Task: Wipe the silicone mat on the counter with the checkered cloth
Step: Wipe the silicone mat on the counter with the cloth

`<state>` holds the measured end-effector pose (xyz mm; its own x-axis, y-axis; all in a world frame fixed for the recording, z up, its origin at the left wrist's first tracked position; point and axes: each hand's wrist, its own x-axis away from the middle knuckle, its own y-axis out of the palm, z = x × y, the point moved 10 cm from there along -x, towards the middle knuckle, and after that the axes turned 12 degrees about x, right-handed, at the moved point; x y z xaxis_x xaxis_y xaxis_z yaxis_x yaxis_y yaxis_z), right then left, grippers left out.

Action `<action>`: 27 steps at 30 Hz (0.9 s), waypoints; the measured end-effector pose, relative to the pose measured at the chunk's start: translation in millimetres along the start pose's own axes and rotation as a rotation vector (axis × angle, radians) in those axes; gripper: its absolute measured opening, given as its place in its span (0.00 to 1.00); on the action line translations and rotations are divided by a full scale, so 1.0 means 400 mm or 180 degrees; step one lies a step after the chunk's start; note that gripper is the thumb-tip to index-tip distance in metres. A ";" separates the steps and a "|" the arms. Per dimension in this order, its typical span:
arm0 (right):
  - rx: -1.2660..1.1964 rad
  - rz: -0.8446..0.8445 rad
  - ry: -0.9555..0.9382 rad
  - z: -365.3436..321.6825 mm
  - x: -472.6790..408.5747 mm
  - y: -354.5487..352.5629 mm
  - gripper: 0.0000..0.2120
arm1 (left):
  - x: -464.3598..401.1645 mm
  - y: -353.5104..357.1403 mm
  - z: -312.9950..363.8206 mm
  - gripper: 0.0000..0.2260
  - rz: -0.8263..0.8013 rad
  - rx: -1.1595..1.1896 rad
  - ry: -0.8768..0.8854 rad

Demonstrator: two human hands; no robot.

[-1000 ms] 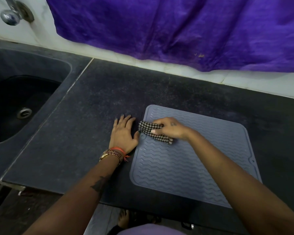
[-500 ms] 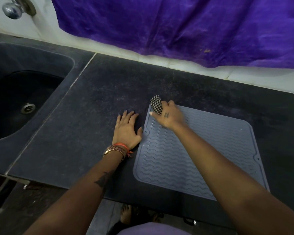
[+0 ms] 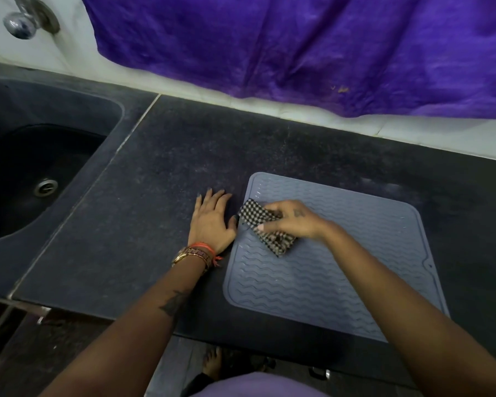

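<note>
Lying flat on the counter (image 3: 155, 173) near its front edge, the mat (image 3: 341, 270) was grey-blue with wavy ridges, and we had the cloth (image 3: 265, 226) pressed onto its left part, close to the left rim. Our right hand (image 3: 294, 222) lay over the folded cloth, fingers curled down on it and pinning it against the mat. Our left hand (image 3: 211, 222) rested palm down and spread flat on the counter just beside the mat's left edge, holding nothing, thumb tip reaching toward the cloth. Bracelets (image 3: 196, 253) ringed that wrist. A sink (image 3: 40, 156) sat well to the left, a tap (image 3: 20, 22) above it, and a purple sheet (image 3: 298, 44) hung along the wall behind.
</note>
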<state>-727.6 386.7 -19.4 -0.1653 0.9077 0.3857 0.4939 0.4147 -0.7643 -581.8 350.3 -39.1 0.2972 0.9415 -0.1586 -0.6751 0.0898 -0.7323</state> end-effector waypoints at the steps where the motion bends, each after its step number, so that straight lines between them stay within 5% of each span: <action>1: -0.0559 -0.0010 0.0050 0.013 0.001 -0.015 0.21 | 0.000 0.000 -0.001 0.25 -0.0005 0.0015 -0.0011; 5: -0.1552 0.0838 0.0399 0.077 -0.051 -0.112 0.23 | 0.000 0.001 -0.002 0.25 0.0010 0.0039 -0.0027; 7: -0.1078 0.1074 0.0613 0.090 -0.084 -0.132 0.25 | -0.001 0.001 -0.002 0.25 0.0010 0.0025 -0.0026; 12: 0.0716 0.0760 0.1030 0.077 -0.121 -0.068 0.47 | -0.001 0.003 -0.004 0.26 0.0009 0.0030 -0.0040; 18: 0.1237 0.0980 0.0415 0.015 -0.094 -0.063 0.33 | -0.001 0.004 -0.002 0.26 -0.0020 0.0048 -0.0051; 23: 0.1651 0.0702 -0.0200 -0.022 -0.032 -0.014 0.31 | -0.001 0.002 -0.002 0.26 -0.0011 0.0056 -0.0037; 27: 0.0527 0.0254 -0.0357 0.012 -0.017 -0.054 0.29 | -0.001 0.003 -0.003 0.26 -0.0003 0.0052 -0.0029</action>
<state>-741.2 372.0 -7.8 -0.2298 0.9357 0.2677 0.3638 0.3378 -0.8681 -581.9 349.6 -40.6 0.2918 0.9444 -0.1519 -0.6857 0.0958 -0.7215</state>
